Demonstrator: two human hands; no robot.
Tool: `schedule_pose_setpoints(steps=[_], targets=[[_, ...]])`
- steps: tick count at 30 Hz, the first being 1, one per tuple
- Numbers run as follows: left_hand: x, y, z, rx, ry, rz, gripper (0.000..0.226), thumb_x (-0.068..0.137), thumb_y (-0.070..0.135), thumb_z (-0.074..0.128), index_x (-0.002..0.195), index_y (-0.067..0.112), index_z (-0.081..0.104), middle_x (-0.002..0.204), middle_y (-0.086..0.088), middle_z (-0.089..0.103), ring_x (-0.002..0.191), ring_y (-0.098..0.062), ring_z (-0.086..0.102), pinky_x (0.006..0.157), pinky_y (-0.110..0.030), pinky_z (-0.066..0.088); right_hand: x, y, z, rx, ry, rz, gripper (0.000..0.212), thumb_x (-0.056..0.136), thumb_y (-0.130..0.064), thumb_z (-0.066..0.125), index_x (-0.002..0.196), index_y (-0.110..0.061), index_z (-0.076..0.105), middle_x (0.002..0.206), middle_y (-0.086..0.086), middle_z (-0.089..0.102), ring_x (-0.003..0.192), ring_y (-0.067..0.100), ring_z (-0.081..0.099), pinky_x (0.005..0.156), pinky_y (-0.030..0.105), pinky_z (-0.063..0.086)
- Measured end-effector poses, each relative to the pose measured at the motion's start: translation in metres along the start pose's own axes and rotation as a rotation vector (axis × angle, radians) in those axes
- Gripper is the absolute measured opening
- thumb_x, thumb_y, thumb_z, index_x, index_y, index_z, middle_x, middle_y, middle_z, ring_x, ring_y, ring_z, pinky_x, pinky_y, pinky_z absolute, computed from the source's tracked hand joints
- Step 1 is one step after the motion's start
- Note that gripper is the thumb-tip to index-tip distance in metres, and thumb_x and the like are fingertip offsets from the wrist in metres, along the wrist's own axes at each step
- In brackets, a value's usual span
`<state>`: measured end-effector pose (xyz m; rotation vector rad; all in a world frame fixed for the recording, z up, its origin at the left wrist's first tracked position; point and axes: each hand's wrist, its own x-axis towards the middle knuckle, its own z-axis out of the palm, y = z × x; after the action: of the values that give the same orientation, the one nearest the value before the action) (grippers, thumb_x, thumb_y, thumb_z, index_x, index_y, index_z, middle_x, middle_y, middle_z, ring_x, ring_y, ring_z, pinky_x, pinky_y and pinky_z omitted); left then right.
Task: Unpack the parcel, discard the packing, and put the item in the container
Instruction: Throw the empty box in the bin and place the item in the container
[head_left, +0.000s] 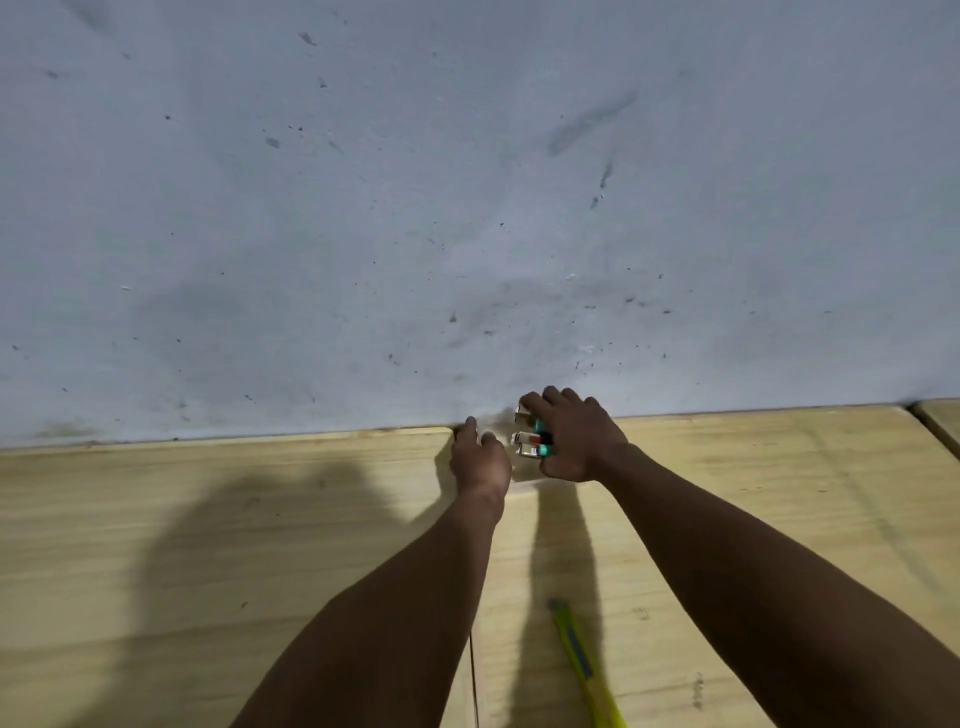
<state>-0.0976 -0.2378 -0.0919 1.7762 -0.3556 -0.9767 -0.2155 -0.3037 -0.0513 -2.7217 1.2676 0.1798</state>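
Both my arms reach far forward to the back edge of the wooden table, against the wall. My right hand (574, 439) is closed around a small bundle of items (531, 444) with silver, white, red and teal parts. My left hand (479, 460) rests just left of it, its fingers on a small pale box or wrapping (523, 486) that is mostly hidden under both hands. What kind of item the bundle is stays unclear, as it is small and partly covered. No container is in view.
A yellow utility knife (584, 667) lies on the wooden table (208, 545) near the front, under my right forearm. A stained grey wall (467, 208) rises right behind the table. A second tabletop edge (940, 421) shows at the far right.
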Motion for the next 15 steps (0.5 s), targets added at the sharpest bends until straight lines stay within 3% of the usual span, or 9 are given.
schedule_pose_setpoints(steps=[1, 2, 6, 10, 15], targets=[[-0.002, -0.002, 0.0, 0.001, 0.008, -0.005, 0.041, 0.097, 0.005, 0.041, 0.137, 0.005, 0.051, 0.138, -0.012, 0.056, 0.11, -0.03, 0.061, 0.073, -0.018, 0.049, 0.003, -0.001, 0.005, -0.008, -0.007, -0.015, 0.076, 0.065, -0.038, 0.067, 0.134, -0.026, 0.037, 0.121, 0.003, 0.05, 0.11, 0.027, 0.049, 0.088, 0.042, 0.045], [-0.005, -0.003, -0.001, -0.007, 0.016, -0.012, 0.043, 0.098, 0.005, 0.04, 0.14, 0.009, 0.051, 0.14, -0.008, 0.055, 0.114, -0.025, 0.06, 0.069, -0.009, 0.036, 0.004, -0.002, 0.009, -0.008, -0.014, -0.019, 0.077, 0.066, -0.039, 0.067, 0.135, -0.026, 0.037, 0.123, 0.003, 0.049, 0.111, 0.027, 0.049, 0.089, 0.042, 0.044], [-0.006, -0.003, -0.001, -0.054, 0.021, -0.016, 0.045, 0.1, 0.007, 0.038, 0.142, 0.016, 0.049, 0.144, -0.003, 0.052, 0.125, -0.023, 0.054, 0.094, -0.023, 0.044, 0.006, -0.001, 0.022, 0.012, -0.005, -0.034, 0.081, 0.07, -0.05, 0.07, 0.141, -0.033, 0.034, 0.129, 0.0, 0.047, 0.12, 0.024, 0.045, 0.094, 0.045, 0.039], [-0.005, -0.003, 0.001, -0.084, 0.027, -0.021, 0.043, 0.1, 0.009, 0.038, 0.142, 0.017, 0.049, 0.143, -0.003, 0.053, 0.122, -0.023, 0.056, 0.094, -0.026, 0.047, 0.003, -0.002, 0.027, 0.028, 0.042, -0.03, 0.089, 0.067, -0.05, 0.074, 0.145, -0.034, 0.032, 0.134, -0.001, 0.047, 0.125, 0.023, 0.043, 0.095, 0.045, 0.04], [-0.006, -0.002, 0.0, -0.121, 0.015, -0.027, 0.047, 0.098, 0.002, 0.036, 0.142, 0.015, 0.049, 0.14, -0.007, 0.055, 0.119, -0.024, 0.056, 0.082, -0.024, 0.044, -0.002, -0.006, 0.023, 0.076, 0.033, -0.004, 0.085, 0.073, -0.043, 0.073, 0.147, -0.031, 0.033, 0.139, 0.0, 0.046, 0.13, 0.023, 0.041, 0.102, 0.044, 0.037]])
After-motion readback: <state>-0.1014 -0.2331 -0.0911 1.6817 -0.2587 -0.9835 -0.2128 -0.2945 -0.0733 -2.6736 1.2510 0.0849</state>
